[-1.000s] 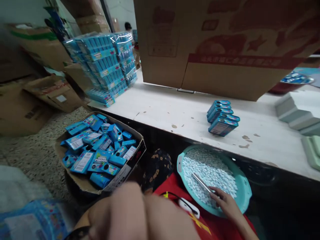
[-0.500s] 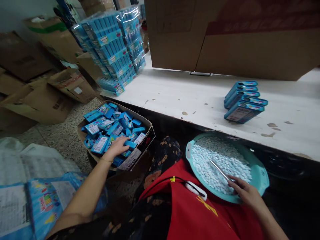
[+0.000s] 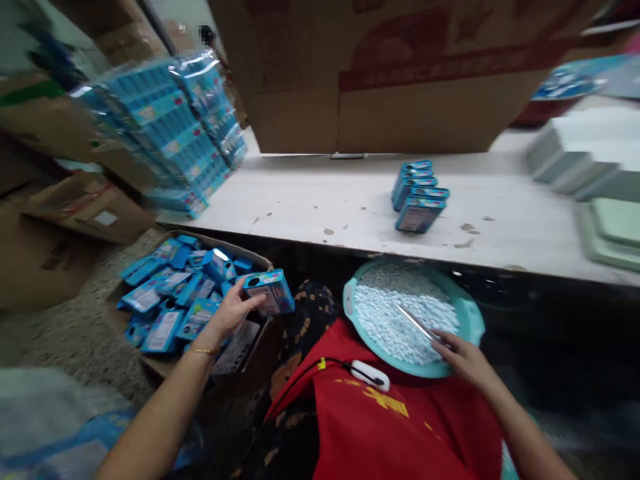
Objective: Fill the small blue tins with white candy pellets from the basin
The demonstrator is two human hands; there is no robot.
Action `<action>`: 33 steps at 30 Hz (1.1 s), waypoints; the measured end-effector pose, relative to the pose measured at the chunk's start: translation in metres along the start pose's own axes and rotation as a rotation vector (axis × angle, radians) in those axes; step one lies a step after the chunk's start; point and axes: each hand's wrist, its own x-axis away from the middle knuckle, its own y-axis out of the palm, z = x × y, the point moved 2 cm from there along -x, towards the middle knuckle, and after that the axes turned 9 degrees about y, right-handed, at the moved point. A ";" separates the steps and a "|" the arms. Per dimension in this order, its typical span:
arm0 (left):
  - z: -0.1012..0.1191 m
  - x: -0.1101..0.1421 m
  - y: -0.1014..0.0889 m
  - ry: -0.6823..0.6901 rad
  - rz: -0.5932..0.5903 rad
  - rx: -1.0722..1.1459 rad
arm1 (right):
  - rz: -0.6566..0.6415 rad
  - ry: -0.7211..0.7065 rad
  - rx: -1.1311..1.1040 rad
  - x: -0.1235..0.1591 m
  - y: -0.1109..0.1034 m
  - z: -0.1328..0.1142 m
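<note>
My left hand (image 3: 234, 312) grips a small blue candy box (image 3: 273, 292) that has a dark round hole in its top. It is raised over the right rim of an open carton (image 3: 255, 253) heaped with similar blue boxes (image 3: 167, 293). Between the fingers of my right hand (image 3: 463, 357) is a slim metal tool (image 3: 416, 321), whose kind I cannot make out. Its far end reaches over small pale-blue candies (image 3: 400, 293) filling a turquoise basin (image 3: 473, 327) at my lap. On the table, several blue boxes (image 3: 420, 210) stand upright in a short row.
A white worktable (image 3: 300, 193) runs across, with a large cardboard box (image 3: 390, 113) on it. Plastic-wrapped stacks of blue boxes (image 3: 170, 133) stand at the left. At the right are white stacked pieces (image 3: 590, 147) and a pale-green case (image 3: 617, 227). Cardboard boxes (image 3: 95, 207) crowd the floor.
My left hand has lifted a candy box out of the heap and moved right with it. The view has turned to the right. My right hand still holds the metal tool over the basin.
</note>
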 end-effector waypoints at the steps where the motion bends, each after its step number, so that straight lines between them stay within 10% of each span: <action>1: -0.005 -0.001 0.026 -0.056 -0.028 0.116 | -0.025 -0.049 0.058 0.001 0.000 -0.005; 8: -0.056 -0.032 0.201 -0.420 -0.286 0.552 | 0.018 -0.046 0.630 0.003 -0.039 -0.026; 14: -0.103 -0.058 0.276 -0.421 -0.334 0.430 | -0.001 -0.023 0.797 -0.008 -0.026 -0.031; 22: -0.114 -0.044 0.302 -0.490 -0.380 0.455 | -0.039 0.090 0.247 -0.048 0.050 -0.037; 33: -0.077 -0.061 0.235 0.201 -0.378 -0.043 | -0.025 -0.094 -0.070 -0.021 -0.019 -0.026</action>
